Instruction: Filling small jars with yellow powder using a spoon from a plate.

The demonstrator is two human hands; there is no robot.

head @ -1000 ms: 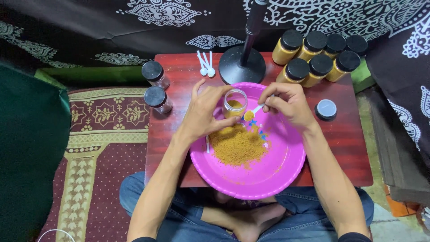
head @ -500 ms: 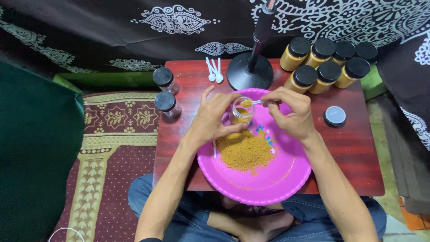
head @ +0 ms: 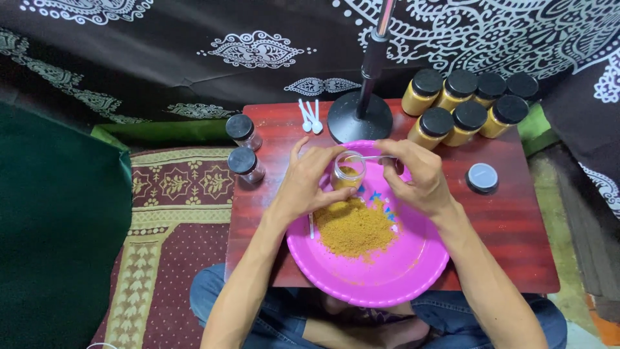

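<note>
A pink plastic bowl (head: 413, 271) sits on the small red-brown table (head: 516, 226) with a heap of orange-brown powder (head: 354, 227) in it. Over the bowl's far rim my left hand (head: 309, 179) grips a small clear jar (head: 349, 172), partly filled with the same powder. My right hand (head: 416, 176) pinches a small white spoon (head: 374, 157) whose tip lies across the jar's mouth. A thin white stick lies on the bowl's left rim by my left wrist.
Several filled jars with black lids (head: 465, 103) stand at the table's back right. Two empty lidded jars (head: 244, 147) stand at the left edge. A loose black lid (head: 482, 177) lies right of the bowl. White spoons (head: 310, 116) lie beside a black stand base (head: 359, 119).
The spoon in my right hand has come to the jar's mouth. The view has shifted slightly; both hands stay over the bowl's far rim.
</note>
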